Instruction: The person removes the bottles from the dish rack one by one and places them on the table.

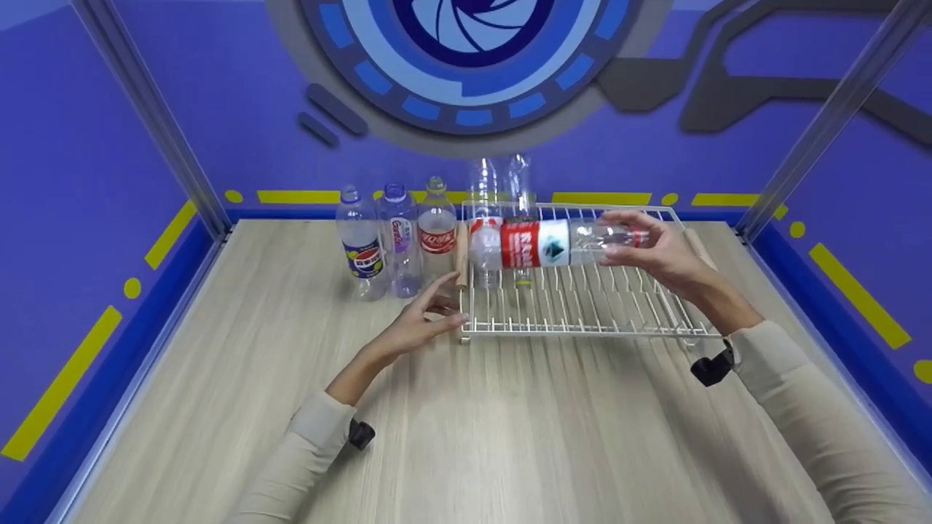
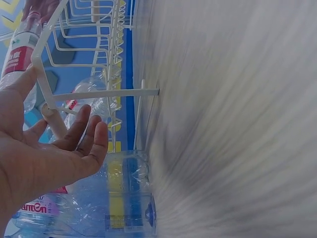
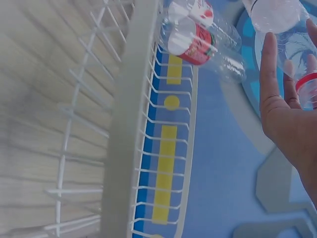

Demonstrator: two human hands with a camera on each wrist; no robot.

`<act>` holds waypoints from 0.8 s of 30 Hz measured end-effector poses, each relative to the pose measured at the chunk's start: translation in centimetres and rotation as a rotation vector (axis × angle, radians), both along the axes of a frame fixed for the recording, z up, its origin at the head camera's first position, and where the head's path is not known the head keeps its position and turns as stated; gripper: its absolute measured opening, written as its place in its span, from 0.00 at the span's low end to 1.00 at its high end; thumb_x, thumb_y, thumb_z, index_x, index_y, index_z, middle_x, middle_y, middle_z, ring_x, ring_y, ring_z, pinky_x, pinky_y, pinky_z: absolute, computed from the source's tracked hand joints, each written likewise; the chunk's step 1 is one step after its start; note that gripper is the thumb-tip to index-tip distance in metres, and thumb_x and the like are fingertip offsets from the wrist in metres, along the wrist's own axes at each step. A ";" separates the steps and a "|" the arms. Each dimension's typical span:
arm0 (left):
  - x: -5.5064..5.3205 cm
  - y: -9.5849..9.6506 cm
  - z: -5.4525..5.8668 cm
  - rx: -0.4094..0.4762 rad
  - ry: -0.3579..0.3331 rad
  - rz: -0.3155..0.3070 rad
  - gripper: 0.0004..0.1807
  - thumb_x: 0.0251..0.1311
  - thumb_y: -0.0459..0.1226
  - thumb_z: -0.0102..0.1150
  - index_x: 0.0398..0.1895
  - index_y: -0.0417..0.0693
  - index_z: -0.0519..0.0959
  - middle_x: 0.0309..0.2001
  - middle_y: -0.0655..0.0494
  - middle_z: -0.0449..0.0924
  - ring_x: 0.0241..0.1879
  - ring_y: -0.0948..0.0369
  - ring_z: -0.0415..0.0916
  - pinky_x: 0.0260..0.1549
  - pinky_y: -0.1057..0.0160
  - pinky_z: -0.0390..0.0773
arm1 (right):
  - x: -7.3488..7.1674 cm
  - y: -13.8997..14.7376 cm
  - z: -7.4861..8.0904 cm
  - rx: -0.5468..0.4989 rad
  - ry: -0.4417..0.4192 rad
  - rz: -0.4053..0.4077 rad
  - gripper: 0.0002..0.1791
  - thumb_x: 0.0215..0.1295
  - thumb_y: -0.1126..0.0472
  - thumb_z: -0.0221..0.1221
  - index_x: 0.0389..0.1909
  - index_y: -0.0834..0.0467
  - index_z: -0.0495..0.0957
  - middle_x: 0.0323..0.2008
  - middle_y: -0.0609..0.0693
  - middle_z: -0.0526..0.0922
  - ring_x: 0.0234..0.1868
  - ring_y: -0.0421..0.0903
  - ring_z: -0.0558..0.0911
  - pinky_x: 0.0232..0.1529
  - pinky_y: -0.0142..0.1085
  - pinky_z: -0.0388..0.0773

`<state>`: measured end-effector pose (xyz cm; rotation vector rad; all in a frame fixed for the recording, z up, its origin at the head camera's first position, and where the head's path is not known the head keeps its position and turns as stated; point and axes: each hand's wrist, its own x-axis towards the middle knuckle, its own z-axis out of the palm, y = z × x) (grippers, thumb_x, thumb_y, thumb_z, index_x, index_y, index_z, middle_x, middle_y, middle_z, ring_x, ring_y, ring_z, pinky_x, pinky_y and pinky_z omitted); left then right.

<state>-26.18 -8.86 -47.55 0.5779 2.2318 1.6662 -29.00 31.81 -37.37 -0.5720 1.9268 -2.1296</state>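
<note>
My right hand point(image 1: 659, 251) grips a clear plastic bottle point(image 1: 535, 245) near its neck. The bottle lies level over a white wire dish rack point(image 1: 582, 331), base pointing left; its label is red and white. My left hand point(image 1: 419, 324) is at the rack's left front corner. Its thumb touches the frame and its other fingers, loosely bent, lie by the wooden handle point(image 2: 55, 121). Two clear bottles stand in the rack at its left end, one point(image 1: 486, 175) beside the other point(image 1: 519, 178); the held bottle partly covers both.
Left of the rack, three bottles stand on the wooden table point(image 1: 466, 437): one with a blue label point(image 1: 364, 258), one purplish with a pink-and-white label point(image 1: 400, 236), one with a red label point(image 1: 437, 240). Blue printed walls point(image 1: 240, 109) and metal posts point(image 1: 153, 116) enclose the table.
</note>
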 end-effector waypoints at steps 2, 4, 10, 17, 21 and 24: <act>0.1 -0.1 0.0 0.002 -0.001 0.007 0.42 0.69 0.46 0.63 0.81 0.66 0.53 0.68 0.39 0.69 0.64 0.49 0.71 0.63 0.49 0.71 | 0.2 -0.6 -0.1 0.029 -0.001 0.018 0.29 0.64 0.81 0.58 0.63 0.57 0.76 0.55 0.54 0.80 0.47 0.47 0.86 0.49 0.39 0.86; 0.1 -0.1 0.1 -0.005 0.001 0.013 0.42 0.69 0.45 0.63 0.81 0.67 0.54 0.67 0.40 0.71 0.64 0.49 0.71 0.62 0.50 0.72 | 0.4 -1.0 -0.4 0.050 0.006 0.036 0.29 0.62 0.81 0.59 0.62 0.57 0.76 0.53 0.53 0.82 0.47 0.46 0.86 0.49 0.38 0.86; 0.2 -0.1 0.3 -0.017 0.030 0.013 0.44 0.67 0.50 0.64 0.82 0.66 0.52 0.71 0.41 0.68 0.67 0.45 0.68 0.62 0.47 0.72 | 0.9 -1.5 -0.7 0.092 0.016 0.045 0.30 0.60 0.80 0.61 0.64 0.60 0.74 0.54 0.53 0.83 0.47 0.47 0.87 0.49 0.38 0.86; 0.2 0.1 1.6 0.009 0.095 0.089 0.53 0.59 0.52 0.72 0.83 0.63 0.50 0.74 0.43 0.62 0.71 0.42 0.63 0.65 0.44 0.71 | 1.1 -1.8 -1.1 0.142 -0.002 0.048 0.31 0.60 0.79 0.64 0.64 0.59 0.74 0.56 0.51 0.83 0.50 0.46 0.86 0.51 0.39 0.86; 0.3 0.4 2.8 0.019 0.173 0.089 0.54 0.58 0.52 0.72 0.83 0.60 0.51 0.76 0.42 0.60 0.73 0.42 0.61 0.69 0.38 0.66 | 1.3 -2.0 -1.2 0.167 0.000 0.045 0.31 0.60 0.78 0.64 0.65 0.60 0.74 0.55 0.52 0.84 0.49 0.46 0.87 0.50 0.38 0.86; 0.5 0.6 3.5 0.000 0.223 0.067 0.51 0.60 0.54 0.70 0.82 0.60 0.53 0.77 0.45 0.60 0.74 0.45 0.61 0.69 0.39 0.66 | 1.4 -2.2 -1.2 0.181 -0.001 0.051 0.31 0.60 0.78 0.64 0.65 0.60 0.74 0.56 0.52 0.83 0.49 0.46 0.87 0.49 0.37 0.86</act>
